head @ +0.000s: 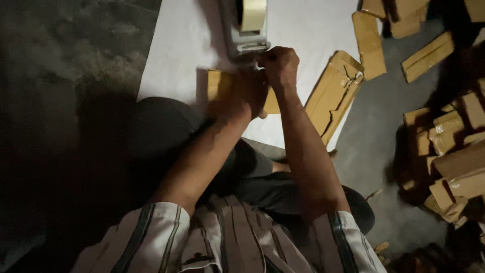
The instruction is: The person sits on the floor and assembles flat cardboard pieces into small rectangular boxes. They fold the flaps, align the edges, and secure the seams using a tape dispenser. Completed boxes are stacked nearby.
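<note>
A flat tan cardboard packet [216,85] lies on a white sheet [177,45] in front of my knees. My left hand [241,95] presses down on it, fingers spread over its top. Just beyond it stands a grey tape dispenser [242,38] with a roll of pale tape [252,14]. My right hand [279,64] is closed at the dispenser's cutting edge, pinching what looks like the end of the tape; the strip itself is hard to see in the dim light.
A stack of flattened tan cartons [333,93] lies to the right on the sheet's edge. More loose cartons [428,54] and a heap of taped packets [454,151] lie on the grey floor at right. Dark floor lies at left.
</note>
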